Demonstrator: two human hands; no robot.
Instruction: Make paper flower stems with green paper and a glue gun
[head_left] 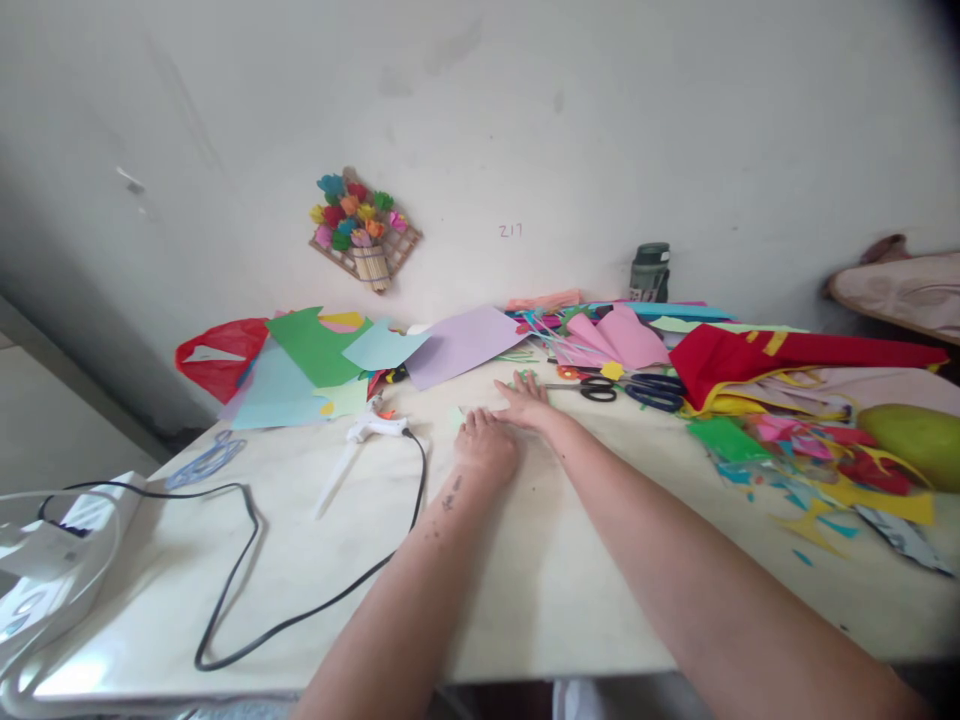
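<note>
My left hand point(485, 445) rests on the table with its fingers bent and close together. A small piece of pale green paper point(456, 416) peeks out at its fingertips, the rest hidden under the hand. Just beside it, my right hand point(525, 405) lies low on the table with its fingers spread. A bit of green point(517, 379) shows by the right fingertips, too small to make out. Black-handled scissors point(598, 389) lie to the right of that hand. A white glue gun point(376, 427) stands left of my left hand, its black cord point(259, 630) looping over the table.
Coloured paper sheets point(457, 345) and a red bag point(217, 352) line the back. Dark blue scissors point(654, 391), paper scraps point(814, 500) and a green fruit-like object point(911, 445) lie right. A power strip point(97, 520) is at left; a bottle point(649, 272) stands by the wall.
</note>
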